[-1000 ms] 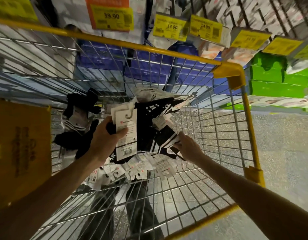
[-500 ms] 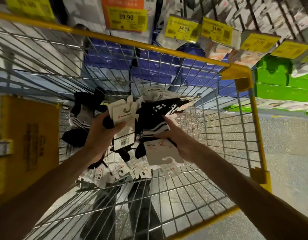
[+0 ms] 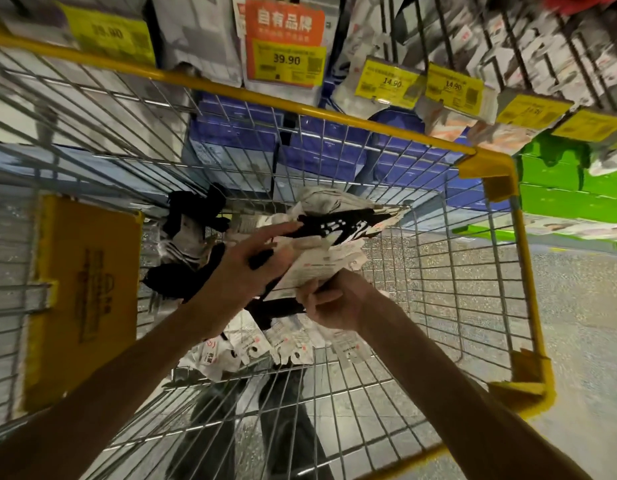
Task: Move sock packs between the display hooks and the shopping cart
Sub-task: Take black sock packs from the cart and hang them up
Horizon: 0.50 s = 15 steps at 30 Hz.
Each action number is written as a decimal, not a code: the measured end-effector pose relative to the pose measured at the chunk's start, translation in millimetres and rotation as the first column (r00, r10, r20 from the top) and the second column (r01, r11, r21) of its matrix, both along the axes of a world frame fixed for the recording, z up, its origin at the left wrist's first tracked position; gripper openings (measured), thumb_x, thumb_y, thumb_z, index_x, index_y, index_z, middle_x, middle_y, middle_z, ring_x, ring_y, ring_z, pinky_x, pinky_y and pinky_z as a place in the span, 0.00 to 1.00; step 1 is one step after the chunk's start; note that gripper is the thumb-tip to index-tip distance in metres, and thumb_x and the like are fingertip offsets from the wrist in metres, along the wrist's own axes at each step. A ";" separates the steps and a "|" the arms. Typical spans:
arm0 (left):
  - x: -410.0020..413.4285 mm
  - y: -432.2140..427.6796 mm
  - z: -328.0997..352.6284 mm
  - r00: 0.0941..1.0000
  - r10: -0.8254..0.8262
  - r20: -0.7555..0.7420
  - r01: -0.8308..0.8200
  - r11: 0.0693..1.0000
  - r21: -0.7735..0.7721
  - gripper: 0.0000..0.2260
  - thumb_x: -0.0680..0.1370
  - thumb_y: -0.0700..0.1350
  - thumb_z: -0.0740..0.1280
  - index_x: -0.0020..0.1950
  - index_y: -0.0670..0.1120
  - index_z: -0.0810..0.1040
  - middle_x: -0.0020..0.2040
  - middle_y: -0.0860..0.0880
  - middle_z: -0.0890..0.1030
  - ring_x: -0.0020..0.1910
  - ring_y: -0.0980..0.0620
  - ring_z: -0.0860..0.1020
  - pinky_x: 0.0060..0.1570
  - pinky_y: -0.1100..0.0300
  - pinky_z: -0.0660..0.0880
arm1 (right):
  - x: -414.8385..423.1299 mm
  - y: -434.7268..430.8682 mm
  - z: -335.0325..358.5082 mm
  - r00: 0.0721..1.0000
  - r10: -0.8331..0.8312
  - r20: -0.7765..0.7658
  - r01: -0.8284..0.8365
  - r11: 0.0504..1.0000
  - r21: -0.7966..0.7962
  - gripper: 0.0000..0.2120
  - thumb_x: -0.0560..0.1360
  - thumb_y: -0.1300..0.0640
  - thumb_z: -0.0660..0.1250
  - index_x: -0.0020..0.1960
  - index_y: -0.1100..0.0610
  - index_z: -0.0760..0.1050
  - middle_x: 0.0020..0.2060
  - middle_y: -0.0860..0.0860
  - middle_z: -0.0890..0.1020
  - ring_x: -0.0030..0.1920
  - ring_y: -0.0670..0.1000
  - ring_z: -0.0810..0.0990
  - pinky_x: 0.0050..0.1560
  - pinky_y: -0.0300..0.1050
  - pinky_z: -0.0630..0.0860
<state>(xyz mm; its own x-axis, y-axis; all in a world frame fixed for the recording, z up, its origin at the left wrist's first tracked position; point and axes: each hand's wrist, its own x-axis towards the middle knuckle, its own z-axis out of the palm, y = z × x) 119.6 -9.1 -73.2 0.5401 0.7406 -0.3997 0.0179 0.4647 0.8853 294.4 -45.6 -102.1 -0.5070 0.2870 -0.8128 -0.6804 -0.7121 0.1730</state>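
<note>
The wire mesh of the shopping cart [image 3: 438,271] is gleaming as smooth bare metal, and its yellow rim [image 3: 334,114] is showing a glossy coating. At the left, the yellow panel [image 3: 88,289] is looking like matt plastic. The sock packs [image 3: 334,226] are showing soft black knit cloth with smooth white paper cards [image 3: 320,268]. At the right, the floor [image 3: 577,306] is looking speckled and polished.

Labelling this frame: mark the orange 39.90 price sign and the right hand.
orange 39.90 price sign [image 3: 284,36]: head view, orange area above price.
right hand [image 3: 329,303]: head view, back of hand.
</note>
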 end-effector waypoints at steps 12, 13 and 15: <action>7.4 17.7 33.7 0.977 0.171 -0.126 -0.151 0.977 0.152 0.14 0.71 0.38 0.75 0.52 0.52 0.81 0.48 0.59 0.86 0.49 0.58 0.84 0.51 0.62 0.81 | -16.0 13.8 52.3 0.882 0.091 0.463 -0.185 0.970 0.161 0.10 0.82 0.52 0.55 0.50 0.57 0.71 0.28 0.53 0.78 0.23 0.49 0.72 0.24 0.38 0.75; 7.6 20.1 36.5 0.957 0.250 -0.150 -0.224 0.959 0.174 0.14 0.72 0.37 0.74 0.53 0.52 0.81 0.47 0.60 0.85 0.49 0.59 0.84 0.50 0.63 0.81 | -19.4 13.6 62.5 0.788 0.065 0.612 -0.244 0.946 0.214 0.09 0.82 0.51 0.57 0.58 0.55 0.68 0.33 0.56 0.81 0.27 0.52 0.76 0.31 0.43 0.80; 9.3 24.7 47.5 0.908 0.376 -0.182 -0.337 0.917 0.212 0.12 0.74 0.37 0.73 0.52 0.53 0.81 0.46 0.61 0.85 0.48 0.61 0.83 0.46 0.65 0.80 | -25.3 9.9 81.5 0.491 -0.024 0.871 -0.492 0.817 0.300 0.20 0.79 0.50 0.63 0.69 0.48 0.61 0.47 0.55 0.81 0.43 0.51 0.81 0.48 0.47 0.82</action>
<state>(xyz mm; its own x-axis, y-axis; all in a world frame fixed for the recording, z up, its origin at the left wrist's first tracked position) 128.9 15.6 -25.7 0.1422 0.9348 -0.3256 0.0780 0.3173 0.9451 269.1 -35.7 -20.6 0.1943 0.7147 -0.6719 -0.1075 -0.6653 -0.7388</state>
